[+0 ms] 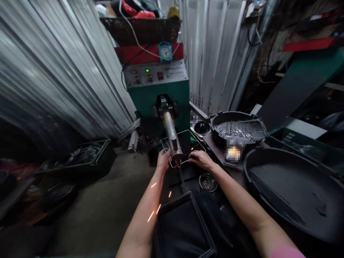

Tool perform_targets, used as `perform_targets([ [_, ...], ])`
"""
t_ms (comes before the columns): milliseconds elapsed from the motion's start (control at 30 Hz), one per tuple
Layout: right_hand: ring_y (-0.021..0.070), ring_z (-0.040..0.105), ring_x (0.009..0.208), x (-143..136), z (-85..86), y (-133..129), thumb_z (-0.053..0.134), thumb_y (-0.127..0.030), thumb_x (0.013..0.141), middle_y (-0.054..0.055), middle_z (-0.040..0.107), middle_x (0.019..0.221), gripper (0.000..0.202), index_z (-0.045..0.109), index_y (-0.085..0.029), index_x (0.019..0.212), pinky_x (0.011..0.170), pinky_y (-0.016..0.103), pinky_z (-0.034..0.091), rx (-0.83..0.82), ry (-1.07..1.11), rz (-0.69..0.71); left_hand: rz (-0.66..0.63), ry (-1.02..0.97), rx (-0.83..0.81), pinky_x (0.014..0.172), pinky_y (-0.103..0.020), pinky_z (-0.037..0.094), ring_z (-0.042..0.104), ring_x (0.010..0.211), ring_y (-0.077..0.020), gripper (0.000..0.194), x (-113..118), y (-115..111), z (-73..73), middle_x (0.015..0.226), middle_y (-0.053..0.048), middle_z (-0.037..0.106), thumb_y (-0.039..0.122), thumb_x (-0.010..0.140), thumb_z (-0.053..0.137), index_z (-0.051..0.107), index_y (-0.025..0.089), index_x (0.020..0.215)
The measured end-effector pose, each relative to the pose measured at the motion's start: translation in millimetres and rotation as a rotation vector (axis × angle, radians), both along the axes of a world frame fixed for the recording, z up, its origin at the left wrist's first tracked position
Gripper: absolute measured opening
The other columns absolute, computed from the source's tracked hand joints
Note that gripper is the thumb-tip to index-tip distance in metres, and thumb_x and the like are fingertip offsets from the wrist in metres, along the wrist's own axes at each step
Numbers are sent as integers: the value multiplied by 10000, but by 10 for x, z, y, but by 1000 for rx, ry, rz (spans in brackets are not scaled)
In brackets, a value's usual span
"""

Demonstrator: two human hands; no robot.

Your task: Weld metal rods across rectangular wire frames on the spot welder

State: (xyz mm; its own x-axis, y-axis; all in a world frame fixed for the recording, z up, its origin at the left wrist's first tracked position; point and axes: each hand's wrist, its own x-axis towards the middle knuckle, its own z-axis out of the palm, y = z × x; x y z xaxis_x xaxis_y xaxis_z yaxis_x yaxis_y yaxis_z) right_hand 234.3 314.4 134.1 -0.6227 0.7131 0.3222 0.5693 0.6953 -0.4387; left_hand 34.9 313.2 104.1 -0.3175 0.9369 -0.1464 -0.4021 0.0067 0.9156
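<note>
A thin rectangular wire frame (197, 140) is held level at the tip of the metal electrode arm (172, 134) of a green spot-welding machine (153, 87). My left hand (163, 159) is closed around its left side, just left of the arm. On the right, my right hand (200, 159) pinches the near edge of the frame. An orange glow shows at the electrode tip, and sparks fly past my left forearm. Dark rectangular frames (203, 223) lie stacked on my lap. A small bowl (208, 182) of little metal pieces sits below my right hand.
On the right stand a black tub of wire parts (239, 116) and a larger black tub (285, 179) with thin dark rods. A green crate (103, 152) of metal pieces lies left. A blue clock (165, 52) is on the machine; corrugated metal walls (209, 53) rise behind.
</note>
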Motion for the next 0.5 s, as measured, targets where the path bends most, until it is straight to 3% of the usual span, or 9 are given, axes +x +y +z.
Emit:
perform_targets([
  [133,124,541,703,1,41,-86,585,-308,752,27,604,773,144,597,-168,786,638,225,336,73,-43,-25,-48,37,13,357,-170,232,350,319,-25,424,4,-47,83,412,92,433,392,450,713,499,158,732],
  [233,135,530,715,45,7,-334,555,-307,775,35,589,757,151,572,-159,791,671,251,326,190,-69,-50,-131,66,-2,341,-163,210,311,297,-21,399,3,-228,164,375,104,387,381,474,708,509,153,734],
  [367,139,507,677,136,-181,-834,503,-325,806,35,565,708,176,551,-161,763,657,273,320,294,-102,13,-245,119,-72,337,-155,224,367,327,-29,352,-10,-728,132,454,66,468,379,525,691,533,146,737],
  [500,137,505,658,245,-357,-1468,469,-269,819,33,572,687,148,556,-172,751,663,291,342,314,-40,83,-214,151,-207,383,-165,314,431,398,-48,359,55,-1303,-61,516,56,500,447,568,641,528,163,757],
])
